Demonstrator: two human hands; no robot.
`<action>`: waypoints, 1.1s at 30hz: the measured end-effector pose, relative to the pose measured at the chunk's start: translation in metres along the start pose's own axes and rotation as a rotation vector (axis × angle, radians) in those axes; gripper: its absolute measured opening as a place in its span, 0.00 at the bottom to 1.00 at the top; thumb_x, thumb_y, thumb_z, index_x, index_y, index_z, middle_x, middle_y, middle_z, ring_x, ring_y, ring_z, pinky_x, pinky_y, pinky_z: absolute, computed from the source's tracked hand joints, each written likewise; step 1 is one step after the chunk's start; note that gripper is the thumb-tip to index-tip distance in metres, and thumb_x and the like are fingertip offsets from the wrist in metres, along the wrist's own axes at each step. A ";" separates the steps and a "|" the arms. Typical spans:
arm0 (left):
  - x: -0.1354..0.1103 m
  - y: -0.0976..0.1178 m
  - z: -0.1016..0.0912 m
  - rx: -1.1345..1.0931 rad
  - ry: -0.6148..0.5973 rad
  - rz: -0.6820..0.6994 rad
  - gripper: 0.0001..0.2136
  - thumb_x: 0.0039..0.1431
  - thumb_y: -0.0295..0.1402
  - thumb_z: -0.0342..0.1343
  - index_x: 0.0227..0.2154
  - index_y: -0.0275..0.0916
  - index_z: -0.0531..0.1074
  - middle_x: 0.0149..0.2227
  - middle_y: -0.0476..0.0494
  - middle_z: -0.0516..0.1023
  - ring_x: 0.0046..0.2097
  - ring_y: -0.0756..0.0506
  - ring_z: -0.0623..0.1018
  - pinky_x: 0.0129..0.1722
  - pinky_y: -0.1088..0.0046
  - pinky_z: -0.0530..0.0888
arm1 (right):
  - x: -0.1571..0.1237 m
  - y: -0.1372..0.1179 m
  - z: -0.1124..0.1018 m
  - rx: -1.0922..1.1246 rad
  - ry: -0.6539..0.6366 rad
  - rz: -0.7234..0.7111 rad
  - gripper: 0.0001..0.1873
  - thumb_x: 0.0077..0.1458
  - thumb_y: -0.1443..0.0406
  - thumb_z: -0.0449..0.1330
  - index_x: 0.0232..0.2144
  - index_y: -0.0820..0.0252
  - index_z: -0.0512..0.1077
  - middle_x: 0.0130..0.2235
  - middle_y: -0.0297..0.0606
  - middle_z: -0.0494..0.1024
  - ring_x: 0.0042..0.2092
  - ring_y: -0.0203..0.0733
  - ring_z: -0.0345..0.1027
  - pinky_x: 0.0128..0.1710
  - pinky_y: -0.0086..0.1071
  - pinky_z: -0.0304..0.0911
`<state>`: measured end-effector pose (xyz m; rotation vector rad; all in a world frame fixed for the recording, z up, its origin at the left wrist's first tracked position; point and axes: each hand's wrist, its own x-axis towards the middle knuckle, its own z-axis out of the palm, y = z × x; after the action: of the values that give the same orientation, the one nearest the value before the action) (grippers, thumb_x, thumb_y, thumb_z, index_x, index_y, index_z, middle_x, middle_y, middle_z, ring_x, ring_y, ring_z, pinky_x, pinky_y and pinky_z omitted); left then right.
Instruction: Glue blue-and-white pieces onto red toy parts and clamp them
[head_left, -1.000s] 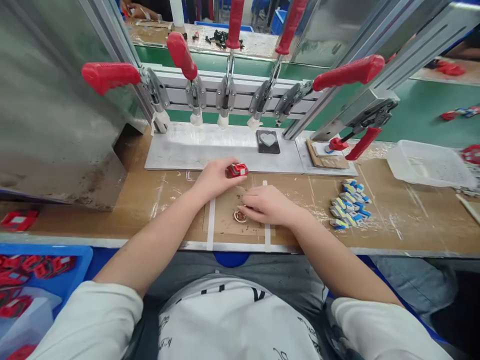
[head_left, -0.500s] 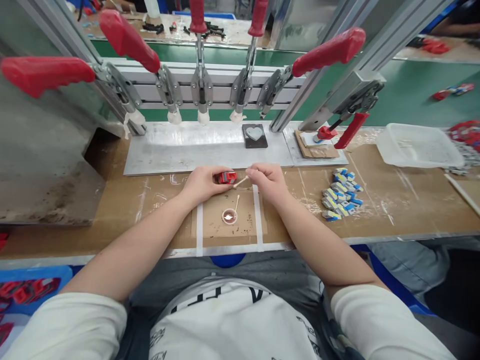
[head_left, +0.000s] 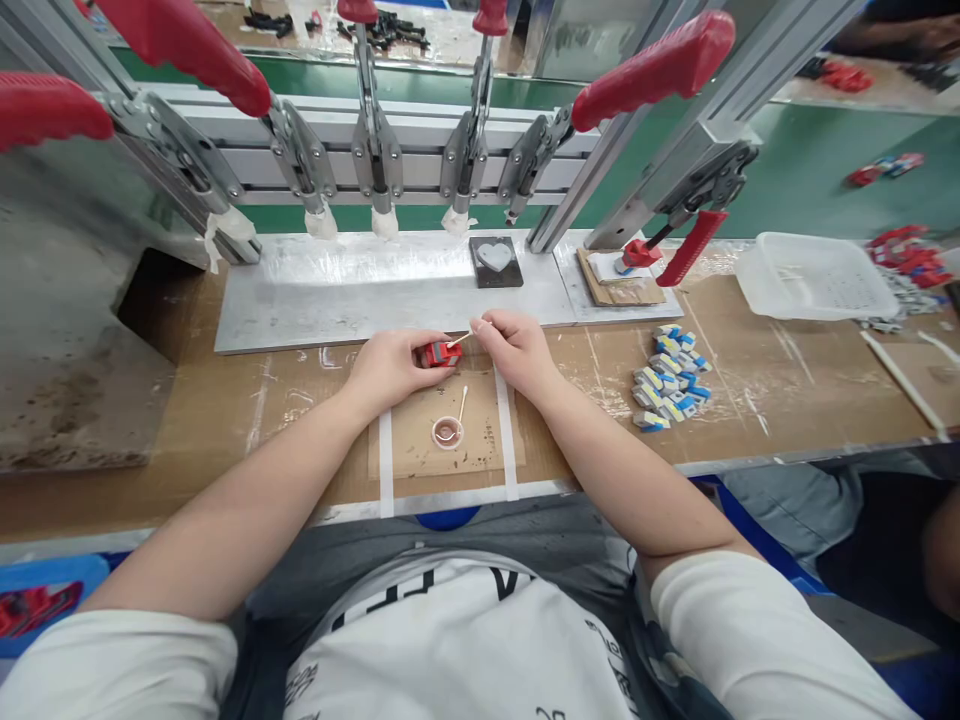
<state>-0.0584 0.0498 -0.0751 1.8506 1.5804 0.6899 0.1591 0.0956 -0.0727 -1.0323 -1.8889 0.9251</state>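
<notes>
My left hand (head_left: 391, 368) is closed around a small red toy car (head_left: 440, 354) above the cardboard mat. Pinched in my right hand (head_left: 517, 350) is a cotton swab (head_left: 460, 340), its tip touching or very close to the car's top. Below them a small round cup (head_left: 448, 432) of brownish liquid sits on the cardboard mat (head_left: 405, 455), which is held by white tape strips. A second cotton swab (head_left: 463, 400) leans in that cup. To the right of my right hand lies a cluster of small blue, white and yellow parts (head_left: 670, 378).
Red-handled toggle clamps (head_left: 465, 130) stand over a metal plate (head_left: 337, 300) bearing a dark block with a heart shape (head_left: 496, 262). A clear plastic tray (head_left: 817, 280) is at the right. A blue bin (head_left: 52, 610) of red parts is at the lower left. A co-worker's leg shows at right.
The swab in my right hand has moved from beside the red toy car onto or just over its top. The whole view has shifted slightly as my head moved.
</notes>
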 end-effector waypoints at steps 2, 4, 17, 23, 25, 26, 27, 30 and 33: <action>-0.001 0.000 0.000 -0.015 0.000 0.009 0.16 0.55 0.39 0.71 0.48 0.49 0.85 0.36 0.50 0.85 0.36 0.44 0.79 0.33 0.69 0.66 | 0.000 0.002 -0.001 -0.047 0.024 -0.009 0.26 0.66 0.51 0.55 0.21 0.55 0.52 0.23 0.29 0.51 0.28 0.35 0.47 0.30 0.34 0.45; -0.002 0.001 0.000 -0.028 0.004 0.020 0.16 0.56 0.38 0.71 0.48 0.48 0.85 0.37 0.50 0.85 0.36 0.44 0.79 0.34 0.69 0.66 | -0.001 0.003 -0.003 -0.086 0.033 -0.017 0.25 0.65 0.53 0.55 0.21 0.55 0.52 0.23 0.29 0.51 0.27 0.35 0.47 0.30 0.34 0.44; -0.001 0.003 0.002 0.034 0.036 0.091 0.17 0.58 0.37 0.69 0.51 0.48 0.84 0.40 0.47 0.85 0.40 0.42 0.80 0.41 0.67 0.71 | 0.000 -0.008 -0.003 0.066 -0.022 0.022 0.28 0.66 0.49 0.55 0.21 0.55 0.52 0.24 0.29 0.52 0.28 0.35 0.47 0.31 0.33 0.47; 0.001 0.003 -0.004 -0.074 0.056 0.067 0.20 0.56 0.41 0.69 0.51 0.45 0.84 0.44 0.45 0.86 0.41 0.41 0.80 0.43 0.66 0.73 | -0.014 -0.017 -0.008 0.018 -0.524 -0.243 0.27 0.70 0.52 0.53 0.20 0.57 0.58 0.22 0.30 0.60 0.27 0.35 0.53 0.32 0.33 0.49; 0.000 0.002 -0.006 -0.104 0.070 0.041 0.22 0.55 0.44 0.70 0.52 0.44 0.84 0.44 0.45 0.86 0.39 0.41 0.79 0.41 0.66 0.73 | -0.021 -0.028 -0.004 -0.175 -0.696 -0.369 0.26 0.71 0.55 0.53 0.20 0.58 0.62 0.24 0.33 0.68 0.28 0.36 0.58 0.32 0.34 0.48; 0.000 0.002 -0.007 -0.112 0.077 0.028 0.23 0.55 0.46 0.70 0.52 0.44 0.84 0.43 0.46 0.86 0.38 0.41 0.78 0.40 0.66 0.72 | -0.023 -0.033 -0.003 -0.298 -0.723 -0.406 0.26 0.72 0.55 0.53 0.21 0.58 0.65 0.25 0.35 0.71 0.29 0.38 0.60 0.33 0.35 0.48; 0.000 0.002 -0.007 -0.117 0.081 0.017 0.23 0.55 0.47 0.70 0.52 0.45 0.84 0.41 0.47 0.85 0.37 0.42 0.77 0.40 0.66 0.72 | -0.026 -0.039 -0.003 -0.420 -0.720 -0.424 0.26 0.73 0.53 0.54 0.23 0.58 0.68 0.28 0.37 0.75 0.31 0.39 0.63 0.33 0.35 0.47; 0.000 0.003 -0.009 -0.126 0.079 -0.006 0.23 0.55 0.50 0.70 0.51 0.47 0.84 0.36 0.49 0.83 0.33 0.43 0.75 0.38 0.66 0.72 | -0.033 -0.052 -0.023 -0.703 -0.592 -0.343 0.27 0.71 0.44 0.57 0.35 0.61 0.76 0.37 0.44 0.81 0.37 0.45 0.71 0.34 0.35 0.50; 0.000 0.005 -0.010 -0.123 0.081 -0.035 0.24 0.54 0.52 0.70 0.51 0.48 0.85 0.32 0.48 0.80 0.33 0.41 0.75 0.38 0.65 0.72 | -0.052 -0.051 -0.072 -0.924 -0.306 0.004 0.22 0.74 0.49 0.56 0.43 0.61 0.78 0.44 0.48 0.82 0.43 0.48 0.74 0.38 0.35 0.56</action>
<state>-0.0619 0.0507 -0.0645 1.7215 1.5805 0.8372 0.2248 0.0455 -0.0124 -1.4566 -2.6577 0.1580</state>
